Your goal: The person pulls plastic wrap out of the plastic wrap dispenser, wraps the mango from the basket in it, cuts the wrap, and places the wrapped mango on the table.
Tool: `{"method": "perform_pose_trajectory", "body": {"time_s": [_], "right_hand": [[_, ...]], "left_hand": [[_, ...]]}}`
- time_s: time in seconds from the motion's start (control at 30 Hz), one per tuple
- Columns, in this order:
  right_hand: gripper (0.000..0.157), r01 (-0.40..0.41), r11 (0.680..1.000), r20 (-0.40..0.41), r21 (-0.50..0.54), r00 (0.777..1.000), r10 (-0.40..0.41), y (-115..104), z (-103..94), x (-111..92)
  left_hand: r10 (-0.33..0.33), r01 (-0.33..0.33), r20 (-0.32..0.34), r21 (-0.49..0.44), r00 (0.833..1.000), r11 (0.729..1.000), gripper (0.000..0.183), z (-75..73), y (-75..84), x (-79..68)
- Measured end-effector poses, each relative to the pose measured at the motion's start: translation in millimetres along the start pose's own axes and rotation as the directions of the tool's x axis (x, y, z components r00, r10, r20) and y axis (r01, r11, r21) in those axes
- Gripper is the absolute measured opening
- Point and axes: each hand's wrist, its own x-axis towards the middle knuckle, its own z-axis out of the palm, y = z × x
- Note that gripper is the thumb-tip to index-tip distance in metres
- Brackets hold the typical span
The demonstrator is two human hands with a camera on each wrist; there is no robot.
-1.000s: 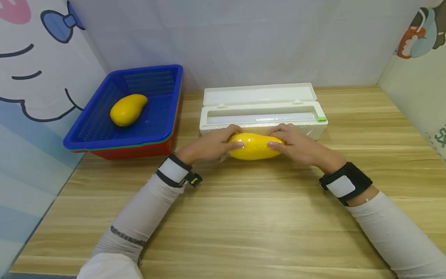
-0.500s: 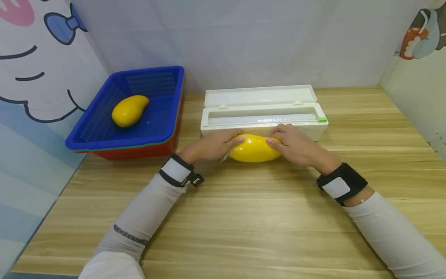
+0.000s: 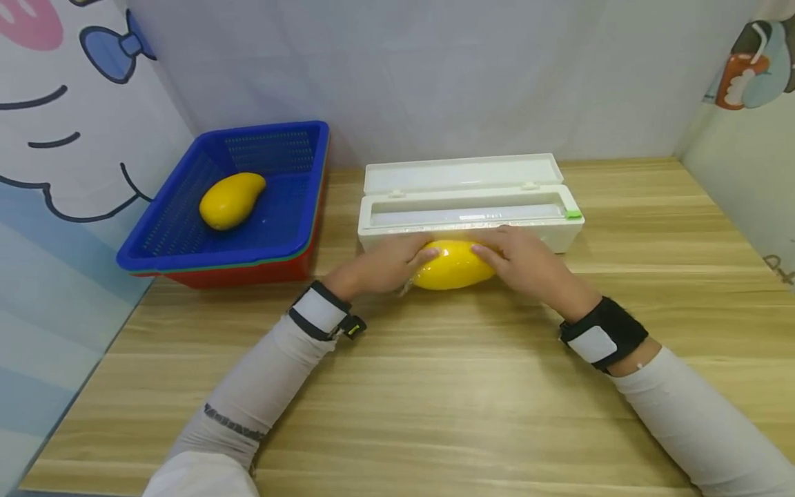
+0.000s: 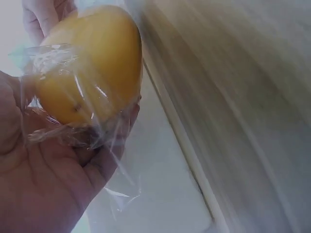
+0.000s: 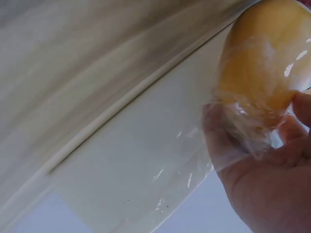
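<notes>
A yellow mango (image 3: 453, 266) is held between both hands just in front of the white cling film dispenser (image 3: 472, 224). My left hand (image 3: 388, 264) grips its left end, thumb on the near side. On the right end my right hand (image 3: 518, 266) does the same, its fingers hidden behind the fruit. Clear cling film (image 4: 73, 87) lies crinkled around the mango's end in the left wrist view. In the right wrist view, more film (image 5: 248, 124) bunches at the other end, and a loose sheet spreads over the dispenser's front.
The dispenser's lid (image 3: 462, 172) stands open at the back, a film roll (image 3: 466, 214) inside and a green slider (image 3: 573, 214) at its right end. At left, a blue basket (image 3: 292, 200) stacked on a red one holds another mango (image 3: 232, 200).
Both thumbs have shifted inward over the mango, and the right hand has come slightly left. The mango has turned a little and shows less of its right end.
</notes>
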Motion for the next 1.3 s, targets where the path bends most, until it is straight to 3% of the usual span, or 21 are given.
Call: {"method": "perform_pose_trajectory", "body": {"time_s": [0.1, 0.23, 0.33, 0.4, 0.53, 0.63, 0.73, 0.9, 1.03, 1.13, 1.3], "right_hand": [[0.029, 0.081, 0.996, -0.114, -0.041, 0.990, -0.085, -1, 1.8, -2], [0.015, 0.246, 0.963, -0.265, -0.106, 0.927, -0.266, -4, 1.6, -2], [0.022, 0.322, 0.937, -0.271, -0.134, 0.897, -0.348, -6, 0.4, -2], [0.037, 0.324, 0.936, -0.223, -0.135, 0.911, -0.348, -5, -0.2, -2], [0.067, 0.265, 0.955, -0.062, -0.132, 0.959, -0.275, -2, -0.3, -4], [0.074, 0.234, 0.963, 0.011, -0.133, 0.972, -0.235, 0, 0.8, -4], [0.073, 0.235, 0.964, 0.016, -0.123, 0.972, -0.234, 3, 1.4, -3], [0.074, 0.245, 0.966, 0.003, -0.082, 0.969, -0.246, 7, 0.6, -2], [0.074, 0.254, 0.965, -0.001, -0.063, 0.967, -0.255, 9, -0.4, -2], [0.074, 0.250, 0.966, 0.002, -0.061, 0.968, -0.250, 9, -0.9, -2], [0.073, 0.221, 0.974, 0.003, -0.051, 0.975, -0.221, 9, -1.5, -4]], "left_hand": [[-0.035, 0.035, 0.007, -0.022, 0.999, 0.999, 0.040, 0.1, 0.7, -1.1], [-0.085, 0.086, 0.023, -0.094, 0.996, 0.992, 0.044, -3.0, -0.1, -2.7], [-0.098, 0.100, 0.026, -0.122, 0.995, 0.987, 0.044, -4.5, -0.9, -2.6], [-0.107, 0.110, 0.029, -0.137, 0.994, 0.984, 0.045, -4.8, -1.1, -2.4], [-0.127, 0.126, 0.006, -0.174, 0.992, 0.977, 0.045, -3.9, -1.2, -3.2], [-0.135, 0.123, -0.041, -0.214, 0.990, 0.969, 0.042, -2.6, -0.2, -4.3], [-0.124, 0.099, -0.108, -0.207, 0.986, 0.973, 0.035, -0.8, 2.2, -4.7], [-0.019, 0.014, -0.255, -0.021, 0.967, 1.000, 0.032, 1.6, 7.1, -4.1], [0.088, -0.014, -0.336, 0.217, 0.938, 0.976, 0.036, 0.4, 10.2, -6.8], [0.135, -0.020, -0.347, 0.314, 0.928, 0.949, 0.045, -1.1, 11.8, -10.0], [0.164, -0.061, -0.292, 0.331, 0.942, 0.941, 0.073, -2.3, 15.6, -12.2]]}}
